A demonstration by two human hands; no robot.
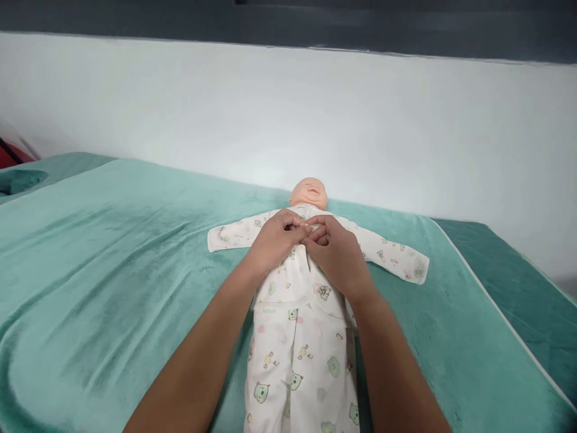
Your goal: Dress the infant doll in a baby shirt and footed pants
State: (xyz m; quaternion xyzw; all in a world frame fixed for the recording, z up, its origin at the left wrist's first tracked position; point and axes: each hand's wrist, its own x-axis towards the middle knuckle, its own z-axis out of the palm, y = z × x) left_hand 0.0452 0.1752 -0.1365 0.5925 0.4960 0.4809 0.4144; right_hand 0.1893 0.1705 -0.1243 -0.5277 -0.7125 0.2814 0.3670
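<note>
A baby doll (309, 191) lies on its back with its head toward the wall. It wears a white long-sleeved baby shirt (283, 285) printed with small animals, and matching trousers (318, 367). Both sleeves stretch out sideways. Over the chest, my left hand (276, 242) pinches the shirt's front edge between thumb and fingers. Close against it, my right hand (337, 251) pinches the cloth at the same spot. The fastening between my fingertips is too small to make out. Below my hands the shirt front parts in a narrow gap.
A light green plush blanket (135, 270) with wrinkles on the left lies under the doll. Darker green cloth (518, 282) shows beyond its pale right edge. A white wall (225, 114) rises behind, with a dark band above. Something red (11, 155) sits at the far left.
</note>
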